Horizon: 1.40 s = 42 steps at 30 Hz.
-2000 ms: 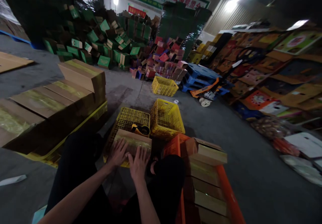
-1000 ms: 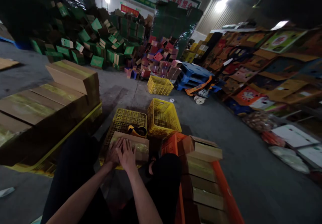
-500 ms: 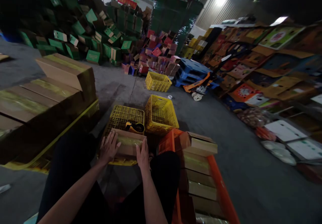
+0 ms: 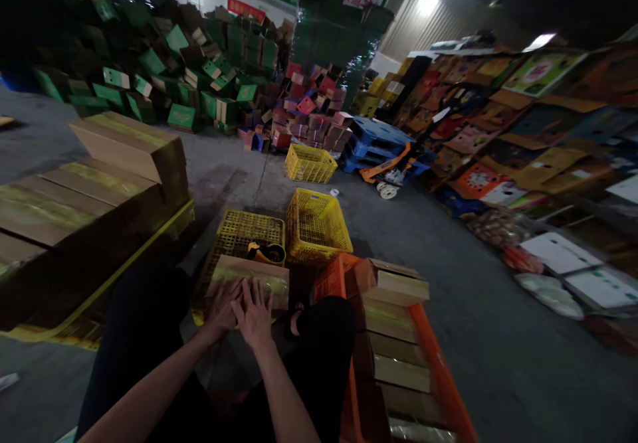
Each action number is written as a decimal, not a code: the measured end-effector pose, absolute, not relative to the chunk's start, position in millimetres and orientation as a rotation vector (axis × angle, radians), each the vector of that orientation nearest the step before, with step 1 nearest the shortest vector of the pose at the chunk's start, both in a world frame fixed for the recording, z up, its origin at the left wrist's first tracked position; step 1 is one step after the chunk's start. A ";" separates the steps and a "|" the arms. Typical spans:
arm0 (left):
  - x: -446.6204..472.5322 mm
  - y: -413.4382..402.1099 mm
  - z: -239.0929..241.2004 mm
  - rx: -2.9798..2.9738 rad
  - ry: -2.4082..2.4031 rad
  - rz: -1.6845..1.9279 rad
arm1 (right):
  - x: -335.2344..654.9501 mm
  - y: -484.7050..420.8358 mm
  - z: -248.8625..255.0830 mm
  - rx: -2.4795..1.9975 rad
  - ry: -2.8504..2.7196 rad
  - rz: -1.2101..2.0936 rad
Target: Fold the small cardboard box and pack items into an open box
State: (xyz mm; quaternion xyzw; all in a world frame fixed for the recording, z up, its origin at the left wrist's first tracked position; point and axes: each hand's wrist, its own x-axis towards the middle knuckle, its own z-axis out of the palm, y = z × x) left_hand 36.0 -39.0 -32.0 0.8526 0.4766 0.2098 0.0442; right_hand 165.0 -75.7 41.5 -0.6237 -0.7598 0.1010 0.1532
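A brown cardboard box (image 4: 277,282) with clear yellowish tape along it lies on an upturned yellow crate (image 4: 234,225) between my knees. My left hand (image 4: 224,305) rests on the near left part of the box, its fingers partly covered by the other hand. Flat on the box's taped face, fingers spread, lies my right hand (image 4: 254,310). The two hands touch near the middle of the box. Just behind the box, a yellow and black tape dispenser (image 4: 266,252) sits on the crate.
An orange crate (image 4: 441,363) with several cardboard boxes stands at my right. Taped boxes (image 4: 100,177) fill a yellow crate at my left. Ahead are two yellow crates (image 4: 319,230), blue pallets (image 4: 379,134) and an orange pallet jack (image 4: 393,171). Stacked cartons (image 4: 538,124) line the right.
My right hand has moved left from the box's right end to its middle, beside my left hand. My left hand has shifted slightly right and nearer. The box's taped face shows more.
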 end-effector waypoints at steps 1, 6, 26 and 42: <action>35.6 -37.5 -31.3 2.595 1.475 0.635 | 170.4 -74.0 41.6 -1.797 -2.178 0.284; 30.1 -34.7 -18.8 2.469 1.666 0.659 | 207.3 -68.8 36.2 -2.014 -2.037 0.160; 39.5 -49.0 -30.5 2.471 1.543 0.642 | 137.2 -54.5 54.5 -1.845 -2.153 0.385; 11.1 -15.7 3.9 2.172 2.014 0.669 | 233.9 -36.8 24.8 -2.248 -1.771 0.229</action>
